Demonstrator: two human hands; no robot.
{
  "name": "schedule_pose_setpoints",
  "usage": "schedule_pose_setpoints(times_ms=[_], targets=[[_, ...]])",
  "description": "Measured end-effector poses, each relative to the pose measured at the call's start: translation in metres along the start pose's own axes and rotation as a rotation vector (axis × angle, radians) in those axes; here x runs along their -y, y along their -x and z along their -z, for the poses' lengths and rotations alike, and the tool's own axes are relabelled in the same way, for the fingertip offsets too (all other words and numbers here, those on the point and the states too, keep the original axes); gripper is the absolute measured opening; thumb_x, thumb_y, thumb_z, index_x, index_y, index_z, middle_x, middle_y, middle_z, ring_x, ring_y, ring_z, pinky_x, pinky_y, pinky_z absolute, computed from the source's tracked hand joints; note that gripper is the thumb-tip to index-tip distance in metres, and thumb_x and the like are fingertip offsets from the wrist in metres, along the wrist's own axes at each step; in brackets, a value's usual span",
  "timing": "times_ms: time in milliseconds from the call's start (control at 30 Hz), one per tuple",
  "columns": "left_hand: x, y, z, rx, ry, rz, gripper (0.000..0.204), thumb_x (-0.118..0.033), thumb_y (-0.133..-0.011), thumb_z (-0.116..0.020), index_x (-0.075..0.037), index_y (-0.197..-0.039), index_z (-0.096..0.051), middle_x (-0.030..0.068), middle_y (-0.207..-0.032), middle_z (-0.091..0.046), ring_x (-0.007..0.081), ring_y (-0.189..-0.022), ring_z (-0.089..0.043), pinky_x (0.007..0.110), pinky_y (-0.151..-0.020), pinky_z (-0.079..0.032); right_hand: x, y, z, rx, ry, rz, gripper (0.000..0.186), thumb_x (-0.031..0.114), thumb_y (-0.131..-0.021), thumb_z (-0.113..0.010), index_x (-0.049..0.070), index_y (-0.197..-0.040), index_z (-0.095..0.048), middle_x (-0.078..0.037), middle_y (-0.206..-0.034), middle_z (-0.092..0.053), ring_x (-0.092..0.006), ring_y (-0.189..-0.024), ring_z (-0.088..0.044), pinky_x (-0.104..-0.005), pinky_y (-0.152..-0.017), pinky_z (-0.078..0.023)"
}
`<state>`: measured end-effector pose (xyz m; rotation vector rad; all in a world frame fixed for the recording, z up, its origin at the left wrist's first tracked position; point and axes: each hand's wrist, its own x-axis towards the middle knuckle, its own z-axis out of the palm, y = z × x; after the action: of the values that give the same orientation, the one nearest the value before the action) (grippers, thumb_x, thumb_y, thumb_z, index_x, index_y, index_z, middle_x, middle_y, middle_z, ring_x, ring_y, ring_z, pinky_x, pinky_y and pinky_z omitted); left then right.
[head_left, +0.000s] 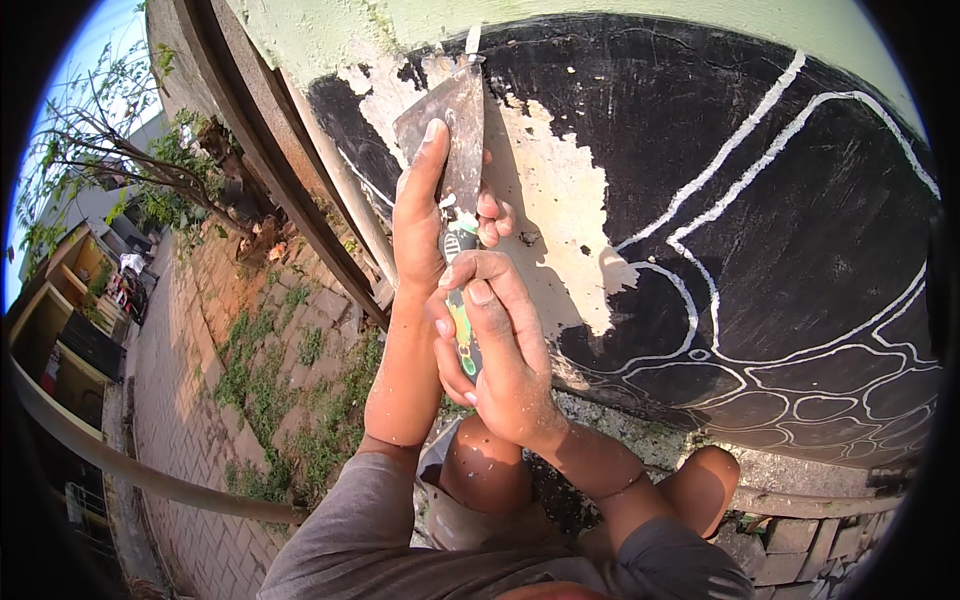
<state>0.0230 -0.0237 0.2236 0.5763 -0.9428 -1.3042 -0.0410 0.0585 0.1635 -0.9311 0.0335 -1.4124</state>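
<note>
A putty knife with a grey metal blade [455,110] points up against the wall, over a pale peeled patch [560,200] in black paint [760,250] marked with white outlines. My left hand [425,210] holds it where blade meets handle, thumb lying on the blade and fingertips showing on the far side. My right hand [500,350] is closed round the dark handle [463,325] with green and yellow markings, just below my left hand. Pale flakes speckle my hands and forearms.
Dark beams [270,170] and a curved pipe [200,485] stand at the left, beside a brick path [180,400] with weeds and a small tree [190,170]. Low buildings and parked vehicles [135,290] are farther off. My knees [480,465] are below, near a rough ledge [760,475].
</note>
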Motion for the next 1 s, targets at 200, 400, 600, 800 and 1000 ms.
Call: schedule_pose_setpoints(times_ms=[200, 400, 600, 800, 1000], targets=[[0.007, 0.016, 0.003, 0.021, -0.093, 0.101, 0.044, -0.043, -0.093, -0.057, 0.001, -0.088, -0.059, 0.0104, -0.053, -0.056, 0.0188, -0.040, -0.056, 0.027, -0.037, -0.047, -0.018, 0.020, 0.003, -0.042, 0.024, 0.075, 0.020, 0.026, -0.105, -0.031, 0.010, -0.114, -0.040, -0.009, -0.086, -0.047, -0.0060, -0.039, -0.035, -0.0190, -0.035, -0.028], [0.003, 0.011, 0.002, 0.115, -0.024, 0.071, 0.035, -0.036, -0.097, -0.054, -0.003, -0.087, -0.058, 0.0055, -0.054, -0.055, 0.0130, -0.038, -0.051, 0.025, -0.039, -0.045, -0.014, 0.012, 0.003, -0.011, 0.007, 0.065, 0.021, 0.026, -0.106, -0.031, 0.010, -0.114, -0.041, -0.009, -0.085, -0.047, -0.0059, -0.040, -0.036, -0.0187, -0.035, -0.027], [-0.001, 0.002, -0.002, 0.089, 0.011, 0.078, 0.044, -0.043, -0.096, -0.054, 0.000, -0.085, -0.058, 0.0093, -0.050, -0.053, 0.0185, -0.037, -0.053, 0.028, -0.037, -0.046, 0.004, 0.001, 0.001, 0.012, 0.023, 0.032, 0.022, 0.025, -0.106, -0.031, 0.008, -0.114, -0.042, -0.007, -0.085, -0.046, -0.0059, -0.040, -0.036, -0.0181, -0.036, -0.028], [0.015, 0.016, 0.004, 0.036, 0.002, 0.118, 0.043, -0.043, -0.096, -0.054, -0.001, -0.085, -0.059, 0.0096, -0.050, -0.054, 0.0185, -0.035, -0.051, 0.030, -0.037, -0.045, -0.012, 0.027, 0.008, -0.057, 0.003, 0.027, 0.023, 0.025, -0.106, -0.030, 0.008, -0.115, -0.042, -0.008, -0.086, -0.047, -0.0052, -0.040, -0.034, -0.0174, -0.037, -0.028], [0.015, 0.014, 0.003, 0.087, -0.050, 0.110, 0.044, -0.044, -0.095, -0.055, 0.000, -0.086, -0.059, 0.0096, -0.050, -0.054, 0.0193, -0.036, -0.052, 0.029, -0.036, -0.045, 0.003, 0.011, 0.002, 0.004, 0.009, 0.049, 0.023, 0.025, -0.106, -0.030, 0.008, -0.115, -0.041, -0.008, -0.086, -0.046, -0.0055, -0.040, -0.035, -0.0183, -0.037, -0.028]])
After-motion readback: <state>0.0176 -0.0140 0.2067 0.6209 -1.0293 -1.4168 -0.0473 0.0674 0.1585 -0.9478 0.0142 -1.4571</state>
